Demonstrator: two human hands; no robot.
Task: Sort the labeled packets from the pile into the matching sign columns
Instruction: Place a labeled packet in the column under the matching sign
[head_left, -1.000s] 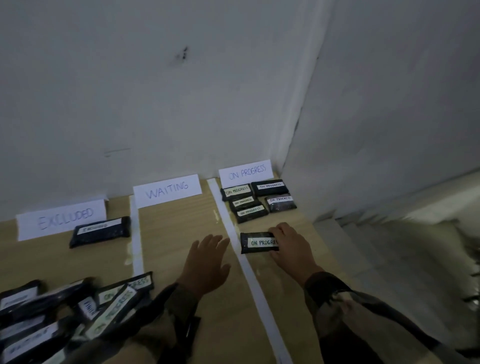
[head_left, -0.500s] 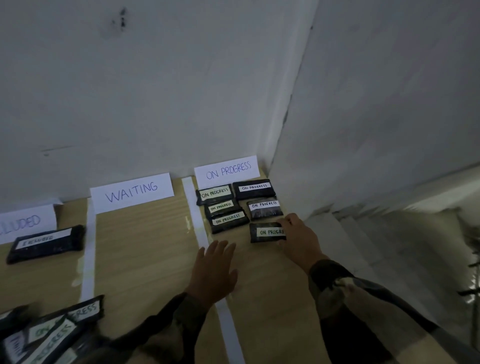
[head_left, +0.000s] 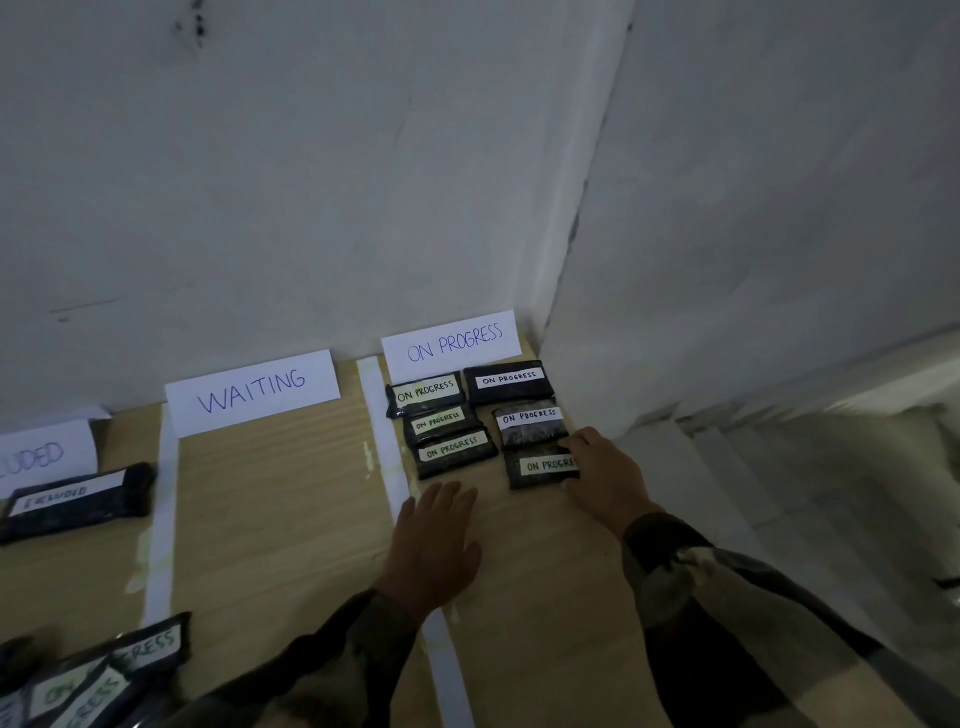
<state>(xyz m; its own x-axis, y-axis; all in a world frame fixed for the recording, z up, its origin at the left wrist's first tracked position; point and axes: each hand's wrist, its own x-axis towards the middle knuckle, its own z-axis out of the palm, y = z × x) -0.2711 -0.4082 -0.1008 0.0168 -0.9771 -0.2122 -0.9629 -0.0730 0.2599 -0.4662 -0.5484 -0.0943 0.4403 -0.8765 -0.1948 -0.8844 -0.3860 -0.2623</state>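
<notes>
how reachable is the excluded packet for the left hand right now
Probably yes: the left hand lies flat, holding nothing, and no packet sits in the waiting column between it and the excluded packet, though it's a stretch.

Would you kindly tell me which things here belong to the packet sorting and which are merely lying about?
Belonging: ON PROGRESS sign, WAITING sign, cut-off EXCLUDED sign, white tape dividers, five placed ON PROGRESS packets, EXCLUDED packet, unsorted pile, sixth packet held by the right hand, left hand resting flat.

Merely there: white walls, pale stepped ledges at right.
</notes>
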